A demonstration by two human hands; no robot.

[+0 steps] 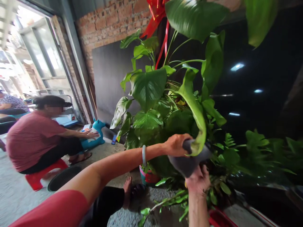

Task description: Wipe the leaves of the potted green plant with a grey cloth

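Note:
A grey cloth point(188, 162) is bunched between my two hands, among the leaves of a large potted plant point(149, 91). My left hand point(177, 145), with a pale bangle on its wrist, is closed on the cloth's upper left side. From below, my right hand point(198, 180) holds the cloth with its palm turned up; some of its fingers are hidden behind it. A long, curled green leaf point(197, 116) hangs down over the cloth, its browned tip against it. Whether the cloth wraps round part of the leaf I cannot tell.
A red ribbon bow point(156, 15) tops the plant. At left a person point(40, 135) sits on a red stool point(44, 173), hands on a blue animal-shaped toy point(98, 132). A dark round basin point(63, 178) stands nearby. Cut stems point(170, 198) lie on the floor.

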